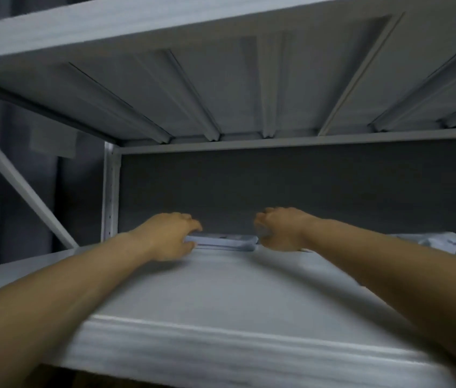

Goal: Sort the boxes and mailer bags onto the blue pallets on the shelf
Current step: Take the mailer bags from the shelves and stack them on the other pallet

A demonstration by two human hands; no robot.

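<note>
A flat pale grey-blue mailer bag (225,242) lies far back on the white metal shelf (221,298), close to the dark rear panel. My left hand (169,236) curls over the bag's left end with fingers and thumb around its edge. My right hand (280,229) is bent over the bag's right end, fingers folded down against it. Both arms reach in over the shelf surface. No blue pallet shows from this low angle.
More grey mailer bags (442,242) lie at the right on the same shelf. The ribbed underside of the upper shelf (249,88) hangs low above my arms. A white upright post (110,191) and a diagonal brace (22,186) stand at the left.
</note>
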